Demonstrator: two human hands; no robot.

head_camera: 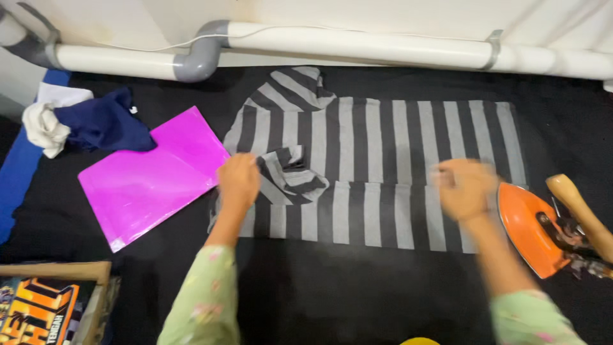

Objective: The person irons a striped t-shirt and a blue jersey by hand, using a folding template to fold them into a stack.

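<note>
A grey and dark striped shirt (370,166) lies flat and folded on the black cloth surface (357,287). My left hand (238,181) rests on its left edge by the crumpled collar, fingers closed on the fabric. Blurred by motion, my right hand (464,187) sits over the shirt's lower right part, fingers curled; whether it grips the cloth is unclear. Both sleeves are pale green with a floral print.
An orange iron (531,227) with a wooden handle (584,214) stands at the right. A magenta plastic sheet (150,176) lies left of the shirt, with navy (105,121) and white cloths (45,128) beyond. White pipes (357,48) run along the back. A printed box (45,306) sits bottom left.
</note>
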